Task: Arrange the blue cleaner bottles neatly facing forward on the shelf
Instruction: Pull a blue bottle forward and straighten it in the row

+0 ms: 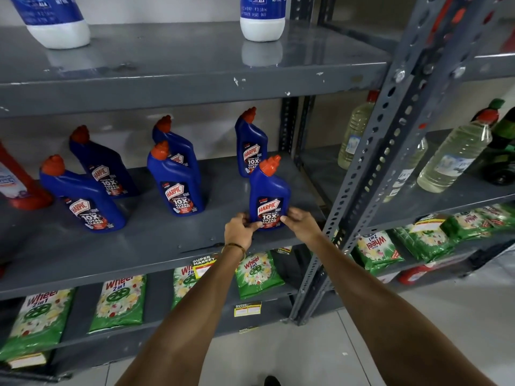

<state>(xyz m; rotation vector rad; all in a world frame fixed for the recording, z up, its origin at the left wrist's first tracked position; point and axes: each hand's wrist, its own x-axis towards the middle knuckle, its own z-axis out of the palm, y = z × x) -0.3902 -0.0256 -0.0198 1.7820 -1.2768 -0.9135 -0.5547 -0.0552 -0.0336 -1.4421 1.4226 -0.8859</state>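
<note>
Several blue Harpic bottles with red caps stand on the grey middle shelf (139, 246). The front right bottle (269, 190) stands upright with its label facing me. My left hand (240, 228) grips its lower left side and my right hand (299, 220) grips its lower right side. Behind it stands another bottle (249, 140). A pair stands in the middle, one in front (177, 185) and one behind (178, 143). At the left stand a front bottle (83, 199) and a rear bottle (103, 165), both leaning in the wide view.
A red bottle (16, 179) stands at the far left of the same shelf. Two white-and-blue bottles (262, 20) sit on the shelf above. Green Wheel detergent packs (119, 302) lie on the shelf below. A perforated grey post (370, 174) separates the right rack, which holds clear liquid bottles (454, 157).
</note>
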